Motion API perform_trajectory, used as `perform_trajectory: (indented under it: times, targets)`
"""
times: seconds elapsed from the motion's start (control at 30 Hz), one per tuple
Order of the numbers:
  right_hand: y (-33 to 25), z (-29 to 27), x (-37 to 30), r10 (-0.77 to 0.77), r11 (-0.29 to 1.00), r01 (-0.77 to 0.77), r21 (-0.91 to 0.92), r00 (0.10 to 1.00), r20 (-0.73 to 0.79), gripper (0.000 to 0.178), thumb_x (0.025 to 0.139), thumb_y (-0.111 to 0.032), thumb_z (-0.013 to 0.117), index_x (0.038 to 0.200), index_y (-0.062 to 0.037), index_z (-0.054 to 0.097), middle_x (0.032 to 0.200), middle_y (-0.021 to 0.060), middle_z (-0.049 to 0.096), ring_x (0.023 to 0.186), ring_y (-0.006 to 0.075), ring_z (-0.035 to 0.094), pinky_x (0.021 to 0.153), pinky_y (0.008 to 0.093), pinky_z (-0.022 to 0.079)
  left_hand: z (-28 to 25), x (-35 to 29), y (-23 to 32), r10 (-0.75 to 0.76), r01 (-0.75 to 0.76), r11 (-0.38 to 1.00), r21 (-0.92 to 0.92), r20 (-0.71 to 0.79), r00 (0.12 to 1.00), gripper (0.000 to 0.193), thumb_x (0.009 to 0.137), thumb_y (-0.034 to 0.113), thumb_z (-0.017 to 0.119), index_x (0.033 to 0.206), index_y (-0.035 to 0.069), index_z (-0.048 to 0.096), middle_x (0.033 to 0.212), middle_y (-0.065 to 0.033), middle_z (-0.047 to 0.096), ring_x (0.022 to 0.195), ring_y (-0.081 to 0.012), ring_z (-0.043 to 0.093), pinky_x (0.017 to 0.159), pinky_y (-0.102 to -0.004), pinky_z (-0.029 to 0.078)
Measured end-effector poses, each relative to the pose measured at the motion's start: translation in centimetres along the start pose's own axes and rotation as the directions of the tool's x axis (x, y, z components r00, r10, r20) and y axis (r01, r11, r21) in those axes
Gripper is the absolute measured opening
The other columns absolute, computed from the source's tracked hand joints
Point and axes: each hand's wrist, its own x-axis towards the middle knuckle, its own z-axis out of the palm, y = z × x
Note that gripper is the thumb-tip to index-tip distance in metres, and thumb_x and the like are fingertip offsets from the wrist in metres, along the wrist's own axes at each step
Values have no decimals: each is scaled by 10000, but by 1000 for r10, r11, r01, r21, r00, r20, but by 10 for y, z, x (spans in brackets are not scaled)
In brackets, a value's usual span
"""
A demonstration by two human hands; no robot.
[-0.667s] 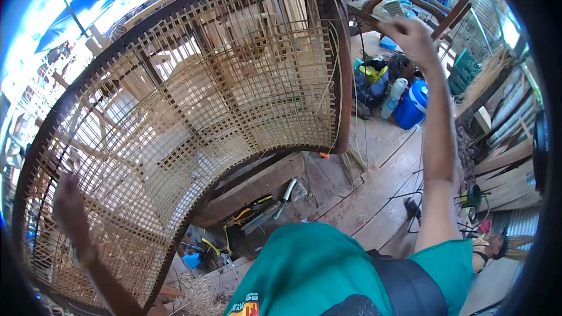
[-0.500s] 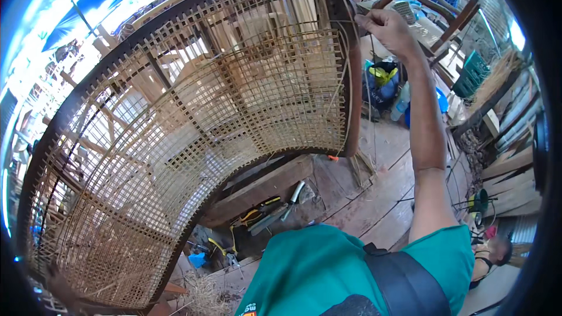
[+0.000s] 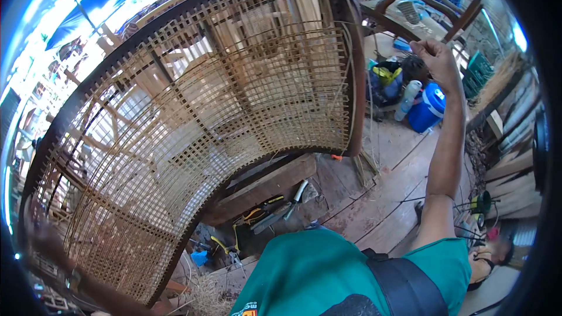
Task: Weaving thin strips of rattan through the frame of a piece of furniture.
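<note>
A large curved dark wooden frame (image 3: 355,111) with an open lattice of woven cane (image 3: 234,102) stretches across the left and middle. Several loose cane ends stick out along its right side. Beyond that edge my right hand (image 3: 436,61) is raised, thumb and fingers pinched on what looks like a thin cane strand, hardly visible against the clutter. My left hand (image 3: 45,237) is a dark blur by the frame's lower left end; its fingers cannot be made out, and the forearm comes in along the bottom left.
Pliers (image 3: 254,216) and a hammer-like tool (image 3: 295,199) lie by a wooden block under the frame. A blue jug (image 3: 427,108), a clear bottle (image 3: 408,99) and a dark bag stand on the plank floor at right. A wooden armchair (image 3: 410,0) is behind; another person (image 3: 489,257) sits lower right.
My right hand has moved right, away from the frame's edge, still pinched. The left hand and forearm have come further into view at lower left. The frame has shifted only slightly.
</note>
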Motion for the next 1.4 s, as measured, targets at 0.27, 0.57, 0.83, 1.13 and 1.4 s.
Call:
perform_trajectory:
  times: [0.27,0.57,0.83,1.13,1.4]
  targets:
    - [29,-128,-119,-43,988,27,-150,994,-101,386,1215,-419,909,1150,-39,900,953,-48,759,890,88,625,793,344,502,121,68,552,244,36,763,-645,339,909,558,1207,542,878,1441,37,918,1316,-165,920,1100,-255,900,969,-481,720]
    - [107,-411,-373,-113,946,64,-319,984,-138,329,1219,-392,891,1183,-65,892,1007,-35,772,939,123,653,823,370,526,165,75,680,350,-60,778,-625,353,868,387,1246,482,800,1293,103,862,1249,-86,799,1051,-287,826,949,-524,687]
    - [84,-367,-359,-165,912,68,-404,964,-210,280,1223,-367,875,1212,-88,884,1054,-23,785,984,154,679,850,393,548,155,82,694,329,-41,748,-663,317,890,280,1252,321,777,1297,48,819,1240,-190,877,1095,-450,886,958,-599,698]
    - [12,-385,-345,-239,821,45,-569,933,-271,227,1228,-340,857,1244,-114,876,1108,-10,798,1033,189,707,880,419,573,162,83,690,386,21,691,-722,393,835,318,1297,368,678,1240,111,858,1085,-175,913,1051,-420,897,946,-618,684]
    - [-41,-312,-311,-286,744,-19,-668,895,-343,185,1232,-316,842,1274,-137,869,1156,1,810,1078,220,732,906,442,595,197,90,666,367,10,626,-780,306,878,517,1274,605,713,1185,121,871,1000,-155,896,960,-437,864,878,-588,644]
